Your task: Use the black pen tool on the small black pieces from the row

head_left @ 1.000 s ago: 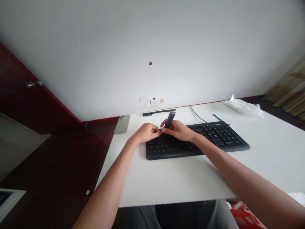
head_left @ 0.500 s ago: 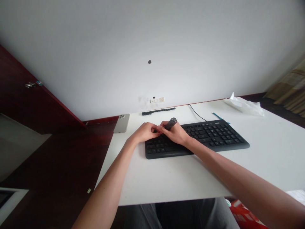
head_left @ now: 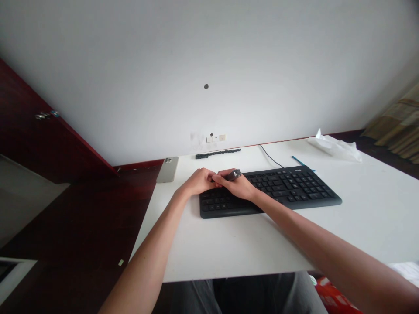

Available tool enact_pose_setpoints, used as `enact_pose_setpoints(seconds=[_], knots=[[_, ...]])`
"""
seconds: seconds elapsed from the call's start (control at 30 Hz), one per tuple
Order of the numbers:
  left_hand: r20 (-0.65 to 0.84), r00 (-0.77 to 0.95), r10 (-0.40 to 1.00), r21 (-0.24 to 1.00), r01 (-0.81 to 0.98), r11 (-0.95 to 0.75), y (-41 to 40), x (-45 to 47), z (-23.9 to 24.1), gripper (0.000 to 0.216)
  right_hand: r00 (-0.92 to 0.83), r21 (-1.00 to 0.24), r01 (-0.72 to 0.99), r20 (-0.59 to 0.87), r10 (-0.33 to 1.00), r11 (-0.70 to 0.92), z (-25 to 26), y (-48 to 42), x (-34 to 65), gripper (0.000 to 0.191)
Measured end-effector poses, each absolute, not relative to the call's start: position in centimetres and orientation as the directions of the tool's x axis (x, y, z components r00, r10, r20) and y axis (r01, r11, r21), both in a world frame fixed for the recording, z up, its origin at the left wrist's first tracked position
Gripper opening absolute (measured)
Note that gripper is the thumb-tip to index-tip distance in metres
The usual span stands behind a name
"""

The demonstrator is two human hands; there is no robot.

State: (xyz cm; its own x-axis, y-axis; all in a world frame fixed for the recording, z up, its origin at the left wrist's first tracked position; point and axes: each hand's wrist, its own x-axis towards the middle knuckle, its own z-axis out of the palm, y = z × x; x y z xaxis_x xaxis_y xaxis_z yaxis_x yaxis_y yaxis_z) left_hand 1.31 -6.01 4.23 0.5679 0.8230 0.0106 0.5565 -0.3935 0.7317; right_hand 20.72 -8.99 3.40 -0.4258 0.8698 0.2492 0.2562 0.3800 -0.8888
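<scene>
A black keyboard (head_left: 303,187) lies slightly slanted on the white table. My right hand (head_left: 242,186) is over its left half, wrapped round a thick black-handled tool (head_left: 234,175). The handle's end sticks out at the top of the fist, tilted to the right; its working end is hidden by my fingers. Against the right fingertips, my left hand (head_left: 200,180) has its fingers pinched together over the keyboard's upper left corner. What they pinch, if anything, is hidden. Behind the hands lies a row of small black keycaps (head_left: 218,153).
To the left, a phone (head_left: 168,169) lies at the table's edge. A thin blue stick (head_left: 303,162) is behind the keyboard's right part, near the black cable (head_left: 271,156). At the back right sits a crumpled white plastic bag (head_left: 335,148). Wall sockets (head_left: 216,138) are behind the table.
The tool's handle has tipped lower, leaning more to the right, as my right hand turned. My left hand has hardly moved, and the keyboard stays in place.
</scene>
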Motion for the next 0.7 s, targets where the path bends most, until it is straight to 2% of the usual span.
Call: enact_pose_setpoints(seconds=[0.13, 0.53, 0.6, 0.7], knots=[[-0.003, 0.593, 0.805, 0.758, 0.526, -0.385, -5.9, 1.2, 4.1, 0.017, -0.417, -0.894, 0.246, 0.252, 0.873, 0.375, 3.4, -9.5, 20.2, 0.041], [0.069, 0.562, 0.824, 0.661, 0.593, -0.459, -6.4, 1.6, 4.4, 0.011, -0.328, -0.941, 0.094, 0.278, 0.903, 0.324, 2.8, -9.7, 19.4, 0.037], [0.11, 0.572, 0.813, 0.693, 0.543, -0.475, -6.3, 1.7, 4.2, 0.012, -0.315, -0.943, 0.084, 0.282, 0.906, 0.323, 2.8, -9.7, 19.3, 0.038], [0.238, 0.525, 0.817, 0.799, 0.372, -0.472, -6.2, 2.3, 3.9, 0.019, -0.313, -0.937, 0.09, 0.294, 0.903, 0.336, 2.8, -9.8, 19.3, 0.041]])
